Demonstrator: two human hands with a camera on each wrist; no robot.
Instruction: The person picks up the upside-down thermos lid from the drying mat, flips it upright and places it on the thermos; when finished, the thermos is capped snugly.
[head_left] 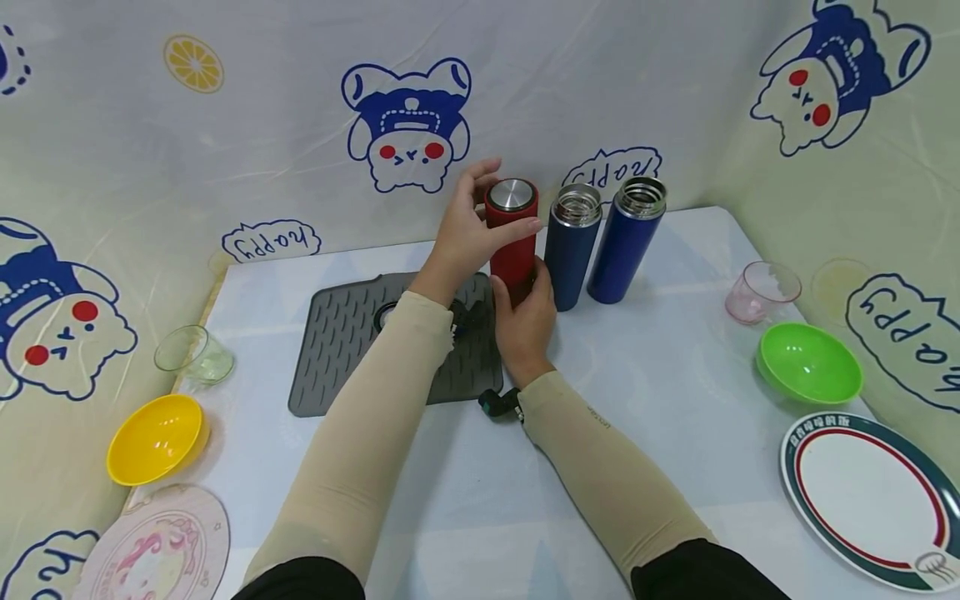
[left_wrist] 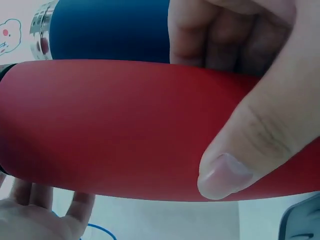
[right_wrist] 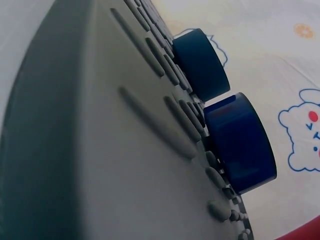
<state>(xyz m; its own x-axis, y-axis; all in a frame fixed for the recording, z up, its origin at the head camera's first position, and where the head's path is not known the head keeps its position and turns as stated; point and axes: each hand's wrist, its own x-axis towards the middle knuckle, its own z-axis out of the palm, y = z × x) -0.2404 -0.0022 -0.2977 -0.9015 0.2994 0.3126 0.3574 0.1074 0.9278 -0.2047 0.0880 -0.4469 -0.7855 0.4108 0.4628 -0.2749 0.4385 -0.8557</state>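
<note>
In the head view a red insulated bottle (head_left: pixel 513 254) stands upright, topped by a silver disc with a black ring. My right hand (head_left: pixel 525 329) grips its lower part, thumb on the near side. My left hand (head_left: pixel 472 229) is at its upper end, thumb stretched across the front and fingers loosely spread behind. Just right of it stand a dark-blue bottle (head_left: pixel 567 258) and a brighter blue bottle (head_left: pixel 624 246), both with bare steel mouths. In the right wrist view a teal-blue lid (right_wrist: pixel 201 65) and a blue lid (right_wrist: pixel 240 142) rest on the ridged grey mat (right_wrist: pixel 130 165).
Left of me are a clear glass (head_left: pixel 195 354), a yellow bowl (head_left: pixel 157 439) and a pink plate (head_left: pixel 157 546). To the right sit a pink glass (head_left: pixel 761 292), a green bowl (head_left: pixel 810 362) and a green-rimmed plate (head_left: pixel 870 500). My left arm partly covers the mat.
</note>
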